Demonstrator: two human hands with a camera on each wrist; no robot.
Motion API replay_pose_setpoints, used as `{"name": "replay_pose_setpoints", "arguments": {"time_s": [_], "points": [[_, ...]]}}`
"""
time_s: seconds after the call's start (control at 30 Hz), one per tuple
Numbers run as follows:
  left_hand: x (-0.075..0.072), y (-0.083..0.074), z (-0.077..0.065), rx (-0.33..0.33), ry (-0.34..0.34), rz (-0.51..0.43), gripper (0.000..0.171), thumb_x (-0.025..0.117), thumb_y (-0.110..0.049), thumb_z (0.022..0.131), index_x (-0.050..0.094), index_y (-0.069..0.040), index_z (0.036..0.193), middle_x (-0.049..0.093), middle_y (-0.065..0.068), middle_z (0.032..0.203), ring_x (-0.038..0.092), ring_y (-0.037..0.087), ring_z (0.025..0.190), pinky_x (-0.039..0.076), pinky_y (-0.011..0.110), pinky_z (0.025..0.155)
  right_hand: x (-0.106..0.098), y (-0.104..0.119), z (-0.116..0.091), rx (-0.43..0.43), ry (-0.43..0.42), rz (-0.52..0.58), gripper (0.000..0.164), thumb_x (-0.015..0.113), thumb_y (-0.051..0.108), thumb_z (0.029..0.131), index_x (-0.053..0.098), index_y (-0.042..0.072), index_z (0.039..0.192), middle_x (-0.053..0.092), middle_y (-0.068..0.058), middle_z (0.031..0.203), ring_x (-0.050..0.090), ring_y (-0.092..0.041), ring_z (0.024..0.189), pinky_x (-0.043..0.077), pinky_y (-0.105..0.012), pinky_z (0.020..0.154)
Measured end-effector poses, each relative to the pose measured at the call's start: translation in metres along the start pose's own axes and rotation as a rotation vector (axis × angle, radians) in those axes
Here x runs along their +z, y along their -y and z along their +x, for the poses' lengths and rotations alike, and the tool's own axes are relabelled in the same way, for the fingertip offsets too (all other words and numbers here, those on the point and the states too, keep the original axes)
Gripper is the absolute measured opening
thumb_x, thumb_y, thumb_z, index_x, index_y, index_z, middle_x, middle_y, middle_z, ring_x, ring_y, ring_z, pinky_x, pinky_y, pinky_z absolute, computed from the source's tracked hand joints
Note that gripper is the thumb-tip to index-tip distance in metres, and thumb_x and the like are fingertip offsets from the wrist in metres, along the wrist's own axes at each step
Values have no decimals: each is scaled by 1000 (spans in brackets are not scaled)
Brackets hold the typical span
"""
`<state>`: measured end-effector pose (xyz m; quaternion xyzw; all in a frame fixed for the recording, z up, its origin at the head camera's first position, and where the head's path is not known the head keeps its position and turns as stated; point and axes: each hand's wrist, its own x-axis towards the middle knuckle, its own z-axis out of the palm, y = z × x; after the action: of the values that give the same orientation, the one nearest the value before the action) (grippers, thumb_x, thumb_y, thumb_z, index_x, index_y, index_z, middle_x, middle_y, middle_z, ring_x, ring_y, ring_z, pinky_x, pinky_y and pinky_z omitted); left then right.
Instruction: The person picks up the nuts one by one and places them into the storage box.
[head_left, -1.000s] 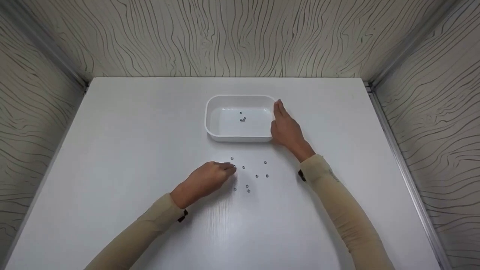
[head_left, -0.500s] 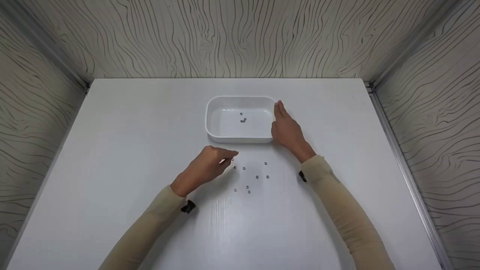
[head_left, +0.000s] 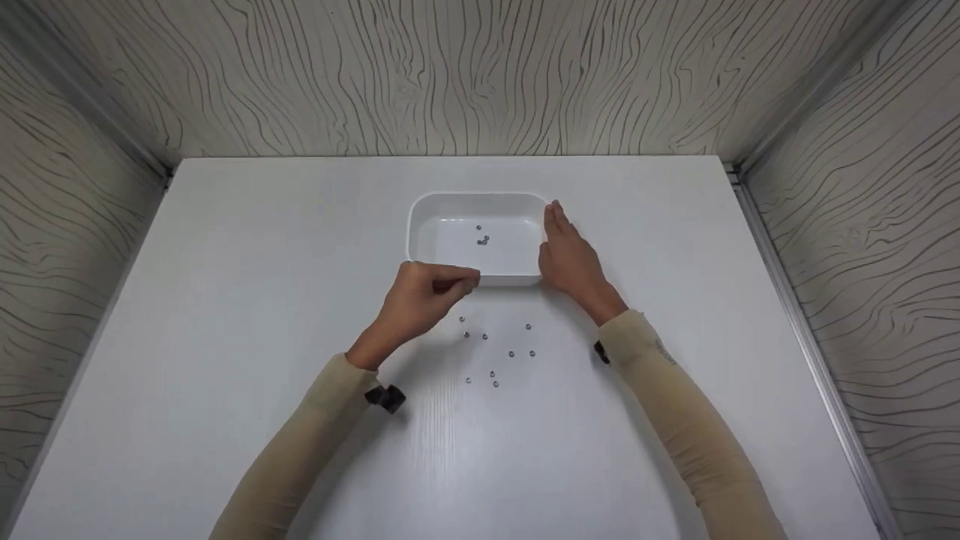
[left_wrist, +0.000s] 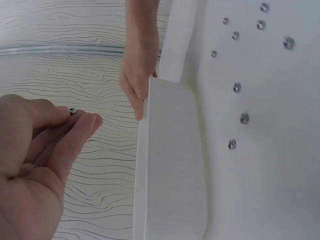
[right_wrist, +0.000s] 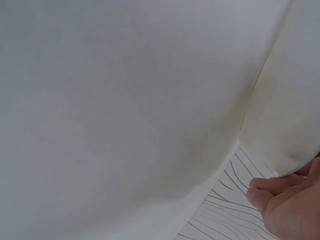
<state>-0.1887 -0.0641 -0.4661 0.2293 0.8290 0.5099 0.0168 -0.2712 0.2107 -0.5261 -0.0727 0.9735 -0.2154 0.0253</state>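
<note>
In the tray (head_left: pixel 480 202), 4 nuts (head_left: pixel 485 240) are gathered; 9 are left outside, 1 pinched by the left hand (head_left: pixel 418 301); right hand (head_left: pixel 573 259) straight-fingered.

I have the left arm (head_left: pixel 296 450) stretched forward and inward, its left hand (head_left: pixel 415 304) pinching between thumb (left_wrist: pixel 75 140) and fingers (left_wrist: pixel 45 111). My right arm (head_left: pixel 675 405) slants in opposite, the right hand (head_left: pixel 574 262) flat-sided, its fingers straight and pointing away.

High head, close wrist views, tray (head_left: pixel 511 280) shared
</note>
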Motion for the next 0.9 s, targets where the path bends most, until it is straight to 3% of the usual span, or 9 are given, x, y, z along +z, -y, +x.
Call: {"name": "replay_pose_setpoints", "arguments": {"time_s": [0.13, 0.43, 0.67, 0.9], "points": [[-2, -5, 11, -112, -13, -178, 18, 72, -6, 98, 83, -8, 112, 82, 7, 111, 80, 16, 100, 66, 25, 88, -1, 0, 0, 5, 3, 8, 65, 38, 18, 109, 14, -2, 166, 12, -19, 177, 24, -35, 163, 30, -50, 133], [-5, -4, 36, -193, -65, -325, 18, 69, -2, 99, 80, 0, 113, 79, 17, 116, 80, 22, 105, 66, 25, 91, -1, 2, -1, -9, -4, -11, 65, 39, 16, 108, 16, -3, 166, 13, -20, 177, 25, -35, 162, 33, -49, 132], [-8, -4, 50, -177, -112, -187, 18, 69, -6, 100, 79, 0, 114, 80, 13, 113, 79, 19, 103, 64, 20, 90, -1, 1, -2, -23, -14, -26, 64, 39, 14, 108, 17, -4, 165, 15, -21, 176, 26, -36, 162, 34, -50, 131], [-12, 0, 60, -215, -115, -208, 20, 67, -7, 101, 78, 2, 116, 79, 16, 112, 79, 21, 103, 65, 21, 90, -1, 2, -1, -25, -24, -21, 64, 41, 14, 108, 18, -4, 165, 17, -21, 176, 27, -36, 162, 34, -50, 131]]}}
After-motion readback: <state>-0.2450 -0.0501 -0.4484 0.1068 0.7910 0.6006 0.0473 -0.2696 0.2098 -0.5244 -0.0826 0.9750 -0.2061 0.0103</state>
